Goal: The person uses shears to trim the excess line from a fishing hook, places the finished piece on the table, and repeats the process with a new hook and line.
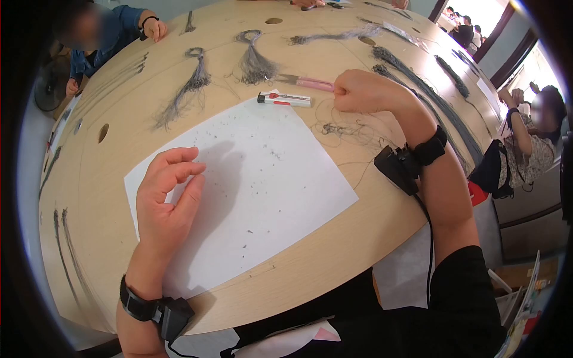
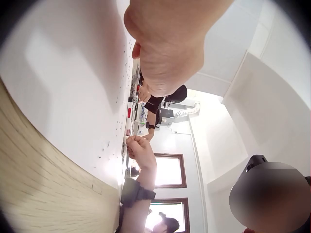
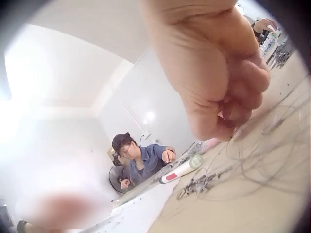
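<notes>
In the head view my right hand [image 1: 367, 92] has its fingers curled round the handle end of pink-handled scissors [image 1: 313, 83], whose blades point left on the table. My left hand [image 1: 170, 197] hovers over the left part of a white sheet [image 1: 268, 191], fingers loosely bent and holding nothing. Small dark specks are scattered on the sheet. A white tube with a red mark [image 1: 286, 99] lies at the sheet's far corner, and in the right wrist view the tube [image 3: 182, 170] lies left of my right hand [image 3: 228, 92]. Tangled thin strands [image 1: 352, 130] lie just below my right hand.
Grey strand bundles [image 1: 255, 59] lie across the far table, with long dark bundles [image 1: 436, 101] at the right and thin ones [image 1: 67, 244] at the left. A person in blue [image 1: 128, 24] sits at the far left; another person [image 1: 537, 128] is at the right.
</notes>
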The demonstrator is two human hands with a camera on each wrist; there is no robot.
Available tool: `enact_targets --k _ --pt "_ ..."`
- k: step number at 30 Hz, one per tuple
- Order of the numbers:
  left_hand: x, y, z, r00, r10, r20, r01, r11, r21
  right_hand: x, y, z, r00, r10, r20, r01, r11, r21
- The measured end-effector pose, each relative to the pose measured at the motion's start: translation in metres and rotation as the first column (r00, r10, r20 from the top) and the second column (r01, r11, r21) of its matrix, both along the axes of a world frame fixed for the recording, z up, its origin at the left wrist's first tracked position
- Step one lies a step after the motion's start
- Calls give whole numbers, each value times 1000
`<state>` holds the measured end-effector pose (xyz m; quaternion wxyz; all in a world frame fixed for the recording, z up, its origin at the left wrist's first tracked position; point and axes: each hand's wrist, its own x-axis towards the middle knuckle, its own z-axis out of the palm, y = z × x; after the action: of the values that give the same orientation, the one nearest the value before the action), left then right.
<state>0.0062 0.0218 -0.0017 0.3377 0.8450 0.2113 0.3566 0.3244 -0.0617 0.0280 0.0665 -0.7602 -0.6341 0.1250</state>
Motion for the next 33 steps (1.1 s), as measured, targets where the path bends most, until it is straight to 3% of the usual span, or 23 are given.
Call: enact_targets --k 3,5,6,8,18,20,21,24,26,27,29,30,32,33 --pt "0 1 0 1000 -1 6 1 1000 1 0 0 2 995 -61 -81 56 997 -54" --pt "0 1 0 1000 -3 20 4 1000 -7 3 -1 2 948 -85 -308 98 995 29" --pt "-1 1 1 1000 3 1 -3 1000 -9 3 0 2 950 -82 -303 96 995 32" --pt "-1 0 2 1000 10 -9 -10 1000 0 2 -1 2 883 -55 -466 123 985 117" --pt "-3 4 0 998 -52 -29 54 997 54 3 10 -6 863 71 -499 165 896 412" --pt "-3 3 1 998 -52 -34 54 997 50 4 14 -9 870 72 -487 249 790 560" --pt "-3 3 1 998 -51 -38 53 998 37 3 14 -7 871 76 -485 245 789 563" --pt "-4 1 4 998 -44 -50 45 999 22 -12 10 4 932 76 -355 190 731 655" --pt "-4 0 5 998 -39 -57 40 999 16 -29 8 11 976 49 -214 140 612 779" --pt "-3 0 5 999 -36 -26 36 999 13 -38 7 12 976 52 -213 138 611 780" --pt "-1 -2 5 1000 -27 4 27 1000 9 -56 6 13 933 297 -202 -2 568 823" --pt "0 -5 5 996 -69 54 72 996 -59 -68 2 15 929 308 -208 -5 569 822" --pt "1 -14 8 982 -138 130 166 956 -243 -98 -4 18 802 411 -433 -11 736 677" --pt "2 -20 11 972 -166 165 216 909 -357 -109 -5 15 780 435 -450 -20 735 677"
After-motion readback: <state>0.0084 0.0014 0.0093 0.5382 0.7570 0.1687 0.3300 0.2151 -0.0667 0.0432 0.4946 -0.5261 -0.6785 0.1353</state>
